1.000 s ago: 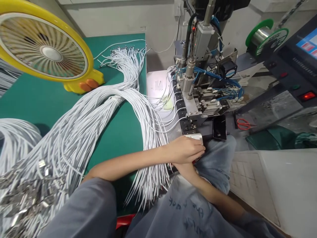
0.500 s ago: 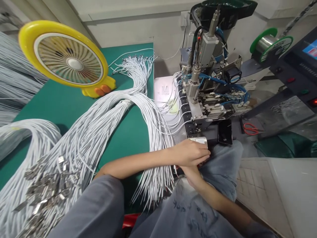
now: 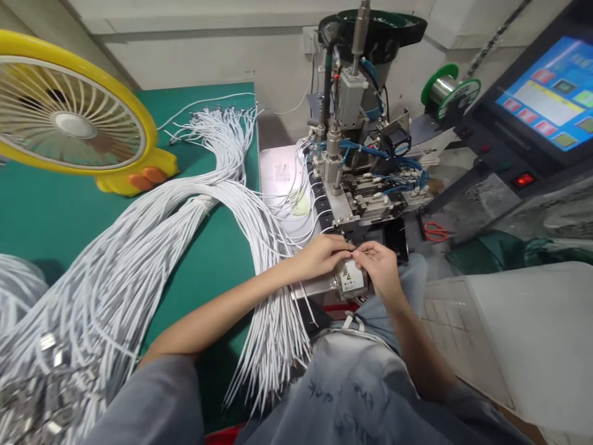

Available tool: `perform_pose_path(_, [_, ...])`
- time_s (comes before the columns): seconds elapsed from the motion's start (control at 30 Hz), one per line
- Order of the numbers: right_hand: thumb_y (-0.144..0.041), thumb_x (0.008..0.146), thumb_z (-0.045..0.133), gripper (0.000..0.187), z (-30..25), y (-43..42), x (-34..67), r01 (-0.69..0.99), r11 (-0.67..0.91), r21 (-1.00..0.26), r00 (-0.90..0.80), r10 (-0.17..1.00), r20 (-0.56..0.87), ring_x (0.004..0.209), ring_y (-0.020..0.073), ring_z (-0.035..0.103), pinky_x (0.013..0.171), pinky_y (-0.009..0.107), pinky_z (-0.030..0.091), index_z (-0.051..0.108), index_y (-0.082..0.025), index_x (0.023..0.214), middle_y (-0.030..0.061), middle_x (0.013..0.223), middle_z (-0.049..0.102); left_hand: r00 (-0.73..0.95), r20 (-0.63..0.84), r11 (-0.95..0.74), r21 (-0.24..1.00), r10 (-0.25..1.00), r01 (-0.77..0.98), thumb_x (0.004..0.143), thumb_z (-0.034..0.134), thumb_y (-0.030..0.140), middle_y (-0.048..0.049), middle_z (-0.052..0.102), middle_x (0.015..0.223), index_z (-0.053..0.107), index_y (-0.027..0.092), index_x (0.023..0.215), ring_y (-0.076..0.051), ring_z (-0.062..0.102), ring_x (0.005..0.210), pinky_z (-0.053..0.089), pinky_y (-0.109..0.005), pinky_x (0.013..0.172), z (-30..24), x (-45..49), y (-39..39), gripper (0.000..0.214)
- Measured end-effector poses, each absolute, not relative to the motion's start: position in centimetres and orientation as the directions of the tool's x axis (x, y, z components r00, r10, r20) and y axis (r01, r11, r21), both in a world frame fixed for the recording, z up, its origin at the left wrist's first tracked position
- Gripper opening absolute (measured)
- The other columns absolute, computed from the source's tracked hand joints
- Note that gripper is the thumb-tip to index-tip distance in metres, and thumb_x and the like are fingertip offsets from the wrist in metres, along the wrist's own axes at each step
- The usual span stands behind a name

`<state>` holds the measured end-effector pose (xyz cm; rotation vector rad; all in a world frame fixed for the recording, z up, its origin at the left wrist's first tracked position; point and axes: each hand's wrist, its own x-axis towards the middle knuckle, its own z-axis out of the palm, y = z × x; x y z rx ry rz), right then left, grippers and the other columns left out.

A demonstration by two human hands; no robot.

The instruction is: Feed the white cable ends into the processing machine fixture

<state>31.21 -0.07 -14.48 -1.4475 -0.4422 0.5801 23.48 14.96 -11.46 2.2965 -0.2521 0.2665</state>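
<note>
My left hand (image 3: 320, 254) and my right hand (image 3: 378, 264) meet fingertip to fingertip at the front of a soldering machine (image 3: 356, 185), just above a small metal block with a warning label (image 3: 351, 277). Both hands are pinched, apparently on the end of a thin white cable, though the piece between the fingers is too small to name. A large bundle of white cables (image 3: 194, 222) lies across the green table (image 3: 46, 210) to the left, and its ends hang over the table edge under my left forearm.
A yellow fan (image 3: 74, 127) stands at the back left. Metal connector ends (image 3: 41, 377) pile at the lower left. A touch screen panel (image 3: 546, 102), a solder spool (image 3: 447, 89) and red scissors (image 3: 435, 232) sit right of the machine. A white box (image 3: 523, 334) is at my right.
Both hands rose from my lap, where the left covered the right, up to the machine's front block. They now meet pinched together there. The view shifted left and up.
</note>
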Motion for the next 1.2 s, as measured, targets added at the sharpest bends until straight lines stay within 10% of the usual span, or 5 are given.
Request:
perform_pose_path(0.23, [-0.039,0.065,0.070,0.031,-14.1,1.0,31.0,-0.336,0.165,-0.927,0.764,0.624,-0.166,0.062,0.0125,0.058,0.062,0.027,0.051,0.063,-0.014,0.081,0.0046,0.069,0.063,0.910,0.415,-0.708,0.648,0.020,-0.280,0.088,0.048,0.017,-0.0031,0.058,0.070,0.064,0.010,0.080,-0.008,0.053,0.065,0.041,-0.018,0.061,-11.8,23.6,15.0,0.019])
perform_pose_path(0.53, [-0.030,0.080,0.056,0.021,-13.8,0.9,30.9,0.341,-0.057,-0.938,0.820,0.506,0.268,0.056,0.0105,0.046,0.051,0.024,0.038,0.068,-0.014,0.076,0.0028,0.065,0.053,0.886,0.462,-0.768,0.582,0.043,-0.267,0.087,0.050,0.018,-0.0024,0.057,0.066,0.063,0.011,0.080,-0.008,0.050,0.058,0.040,-0.018,0.056,-12.2,23.4,14.7,0.017])
perform_pose_path(0.7, [-0.027,0.080,0.056,0.024,-13.3,0.7,31.5,0.421,-0.099,-0.902,0.775,0.557,0.300,0.050,0.0088,0.035,0.048,0.024,0.030,0.064,-0.013,0.062,-0.0019,0.052,0.035,0.819,0.572,-0.855,0.402,-0.046,-0.328,0.087,0.047,0.016,-0.0055,0.057,0.067,0.063,0.008,0.080,-0.011,0.052,0.063,0.040,-0.020,0.057,-12.6,23.4,14.5,0.019])
perform_pose_path(0.97, [-0.033,0.075,0.061,0.020,-13.7,1.4,32.3,0.211,0.074,-0.975,0.759,0.616,0.211,0.057,0.0114,0.045,0.051,0.024,0.034,0.069,-0.015,0.073,0.0025,0.062,0.053,0.932,0.354,-0.561,0.789,0.082,-0.250,0.087,0.051,0.020,-0.0031,0.062,0.069,0.067,0.011,0.081,-0.008,0.055,0.062,0.043,-0.018,0.059,-11.8,23.5,15.1,0.019])
perform_pose_path(1.2, [-0.032,0.069,0.060,0.021,-12.4,0.6,34.5,0.244,-0.100,-0.965,0.615,0.785,0.075,0.046,0.0072,0.030,0.044,0.022,0.024,0.063,-0.013,0.059,-0.0026,0.050,0.037,0.816,0.541,-0.934,0.141,-0.204,-0.327,0.085,0.037,0.008,-0.0047,0.061,0.071,0.066,0.012,0.085,-0.013,0.050,0.066,0.035,-0.023,0.054,-12.0,23.4,16.0,0.030])
